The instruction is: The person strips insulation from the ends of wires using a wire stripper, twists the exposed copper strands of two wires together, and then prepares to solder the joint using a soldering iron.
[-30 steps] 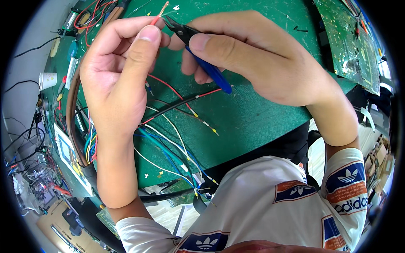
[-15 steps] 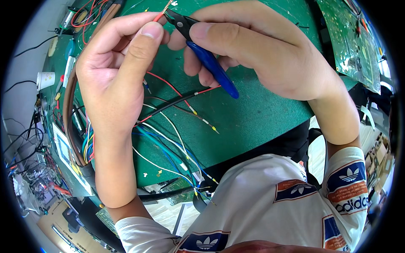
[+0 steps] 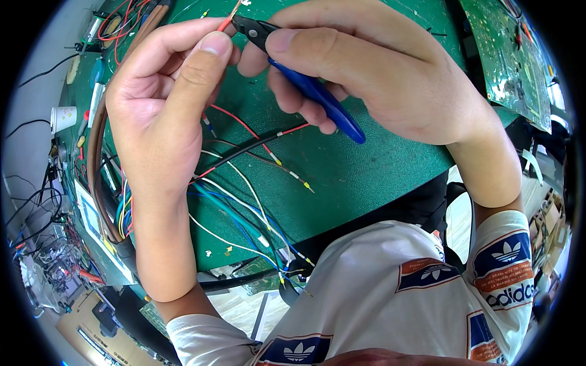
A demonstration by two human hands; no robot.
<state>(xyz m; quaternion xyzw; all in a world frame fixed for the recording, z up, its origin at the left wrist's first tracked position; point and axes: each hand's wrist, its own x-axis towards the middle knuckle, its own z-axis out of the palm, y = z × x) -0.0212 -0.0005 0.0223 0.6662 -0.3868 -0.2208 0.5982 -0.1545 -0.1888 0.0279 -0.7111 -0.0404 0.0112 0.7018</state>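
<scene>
While pinching red stripped wire [image 3: 225, 24] up top in left hand [image 3: 160, 99], clasps blue-handled side cutters [image 3: 318, 93] in right hand [image 3: 372, 79]. Has room over green mat [image 3: 360, 174], toward its near edge. Cannot follow bare copper [image 3: 235, 8] past top cutoff, or judge contact with cutters.

Grn tabletop [image 3: 360, 183] w/ soft light sheen, pale flr [image 3: 461, 227] below, cardboard box [image 3: 125, 344] at lower L.

I am holding a wire [image 3: 226, 23] with coppery metal strands [image 3: 235, 9] and a smooth plastic coat [image 3: 224, 26], and cutters [image 3: 316, 91] with metal jaws and glossy plastic grips [image 3: 343, 121], while the tabletop [image 3: 360, 177] is showing a grained sheen and my cloth shirt [image 3: 366, 262] is looking matt.
</scene>
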